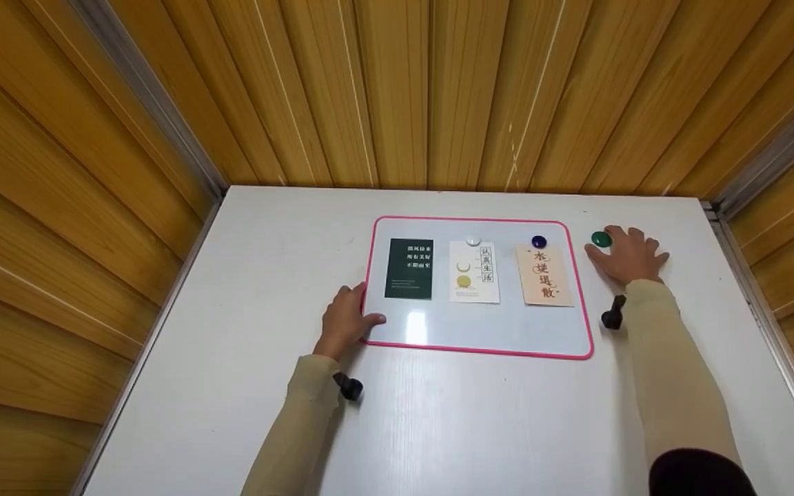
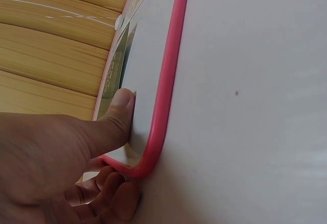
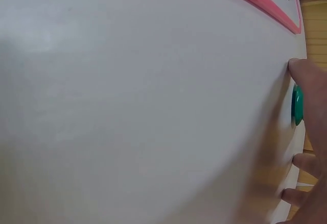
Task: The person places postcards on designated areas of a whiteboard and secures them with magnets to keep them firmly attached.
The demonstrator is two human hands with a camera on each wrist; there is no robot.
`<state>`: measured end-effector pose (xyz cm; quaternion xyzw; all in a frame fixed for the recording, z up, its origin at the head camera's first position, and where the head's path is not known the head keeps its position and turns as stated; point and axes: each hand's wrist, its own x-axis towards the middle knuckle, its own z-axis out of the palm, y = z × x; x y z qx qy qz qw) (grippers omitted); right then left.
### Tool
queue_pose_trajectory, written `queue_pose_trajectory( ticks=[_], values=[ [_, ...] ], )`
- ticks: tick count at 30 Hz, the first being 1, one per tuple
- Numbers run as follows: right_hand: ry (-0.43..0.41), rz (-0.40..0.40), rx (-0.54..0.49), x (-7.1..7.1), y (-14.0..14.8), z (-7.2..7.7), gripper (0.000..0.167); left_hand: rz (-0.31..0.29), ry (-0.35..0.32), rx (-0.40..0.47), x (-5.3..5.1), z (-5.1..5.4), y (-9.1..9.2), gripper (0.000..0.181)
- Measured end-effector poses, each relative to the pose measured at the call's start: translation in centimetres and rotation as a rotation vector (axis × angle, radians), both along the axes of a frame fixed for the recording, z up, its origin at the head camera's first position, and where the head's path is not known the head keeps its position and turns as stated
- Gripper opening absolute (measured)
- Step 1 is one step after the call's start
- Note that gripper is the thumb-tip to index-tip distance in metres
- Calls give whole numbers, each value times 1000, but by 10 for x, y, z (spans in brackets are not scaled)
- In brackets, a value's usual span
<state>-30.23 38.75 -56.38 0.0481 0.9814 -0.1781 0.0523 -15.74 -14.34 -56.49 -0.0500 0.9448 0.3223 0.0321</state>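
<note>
A small whiteboard [image 1: 473, 327] with a pink frame lies on the white table. My left hand [image 1: 346, 320] grips its left edge near the front corner. In the left wrist view, the thumb [image 2: 120, 114] rests over the board's face and the other fingers are at the outer side of the frame. Beyond the board's right side, my right hand [image 1: 630, 255] is spread on the table around a green round magnet [image 1: 602, 239]. The magnet sits between thumb and forefinger; in the right wrist view, a gap shows between the thumb [image 3: 304, 73] and the magnet.
On the board, a dark green card [image 1: 409, 269] shows no magnet; a white card [image 1: 474, 282] has a white magnet [image 1: 473, 240], and a peach card [image 1: 544, 275] a purple magnet [image 1: 539, 242]. Wood-patterned panels [image 1: 397, 96] stand behind and beside the table [image 1: 245, 289].
</note>
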Motion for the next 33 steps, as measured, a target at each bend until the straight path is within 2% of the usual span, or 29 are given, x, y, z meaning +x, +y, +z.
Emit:
queue_pose_trajectory(
  ticks=[8,12,24,33],
  values=[
    [9,-11,-33,-5,1,3,69,7,-8,14,-1,2,-1,80],
    [6,-20,-54,-7,1,2,68,5,-9,11,-1,1,-1,79],
    [41,-49,-98,-3,1,0,62,9,-15,-7,1,2,0,81],
    [10,-66,-114,-3,3,2,60,17,-20,9,0,-1,1,82]
  ],
)
